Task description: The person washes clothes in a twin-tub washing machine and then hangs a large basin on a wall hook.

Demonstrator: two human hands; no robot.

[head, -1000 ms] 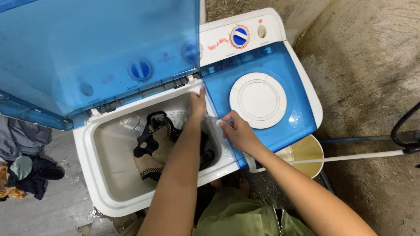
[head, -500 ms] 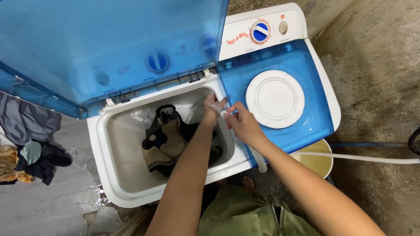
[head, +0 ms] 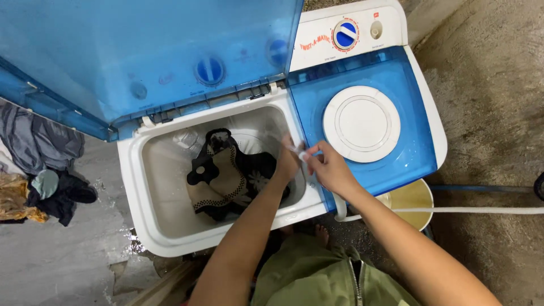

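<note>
A twin-tub washing machine [head: 419, 85] stands on a wet concrete floor [head: 487, 79], its translucent blue wash-tub lid [head: 141, 51] raised and leaning back over the rear edge. The open wash tub [head: 164, 192] takes up the machine's left part, and a black-and-beige patterned garment [head: 224, 175] lies bunched in the middle of it. The left hand [head: 287, 164] reaches down into the tub at its right wall, close beside the garment's right edge; its fingers are partly hidden, so whether they grip anything cannot be told. The right hand [head: 331, 169] hovers just beside it, over the ridge between the two tubs, with thumb and forefinger pinched on the end of a thin white hose [head: 453, 210]. That hose loops down off the machine's front edge and runs away to the right across the floor, passing over a round yellow bucket [head: 409, 198] that stands against the machine's front right corner. On the right part of the machine the blue spinner lid [head: 391, 147] is closed, showing a round white cover [head: 361, 123] beneath it. A blue-and-white dial [head: 345, 34] sits on the white control panel at the rear right corner. A pile of grey and dark clothes [head: 39, 170] lies on the floor to the left of the machine. The person's olive-green garment [head: 317, 277] shows at the bottom, with bare toes [head: 321, 232] just in front of the machine.
</note>
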